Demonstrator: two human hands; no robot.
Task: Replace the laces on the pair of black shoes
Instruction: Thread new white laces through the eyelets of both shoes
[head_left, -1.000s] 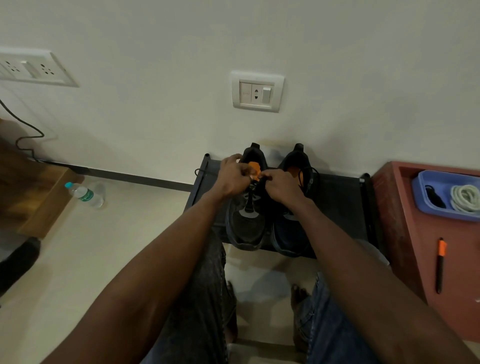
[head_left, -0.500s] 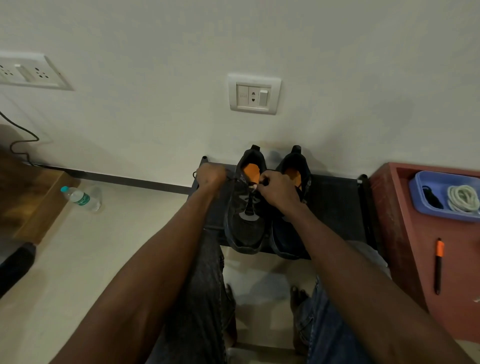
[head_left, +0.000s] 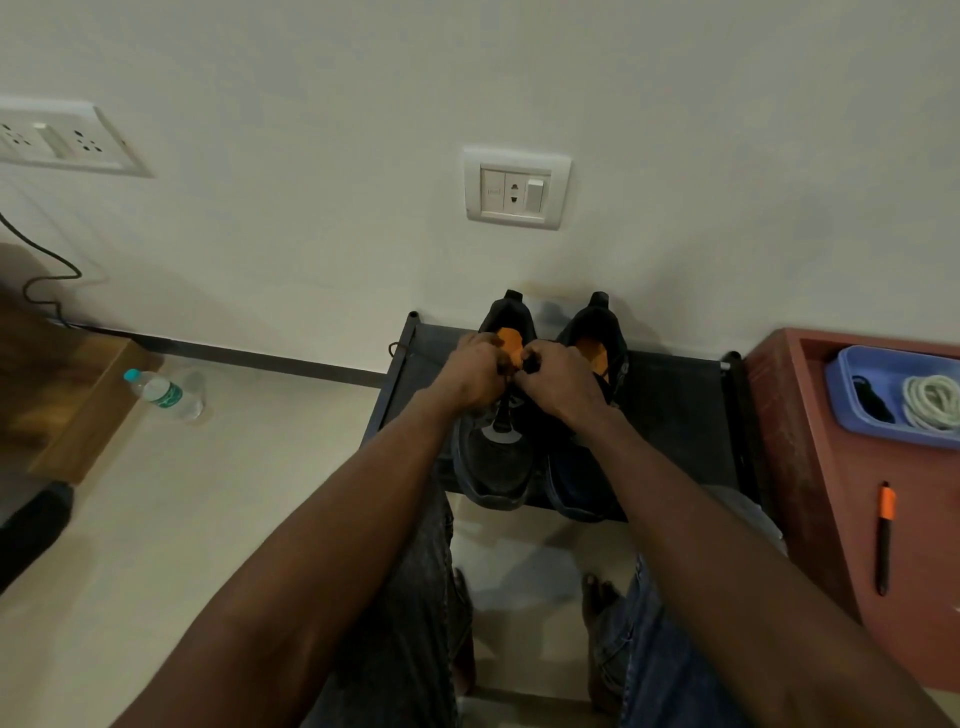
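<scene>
Both arms reach straight forward, and the left hand (head_left: 475, 374) and right hand (head_left: 561, 382) meet with curled fingers over the throat of the left black shoe (head_left: 496, 441), apparently pinching its dark lace, though the lace itself is too small to make out. That shoe stands just beside the right black shoe (head_left: 587, 467), toes toward the person, on a low black rack (head_left: 675, 405) against the pale wall (head_left: 311, 234). A red cabinet (head_left: 831, 519) with a blue tray (head_left: 852, 415) and an orange-capped pen (head_left: 884, 540) stands right of the rack, and a water bottle (head_left: 163, 393) lies on the floor to the left.
</scene>
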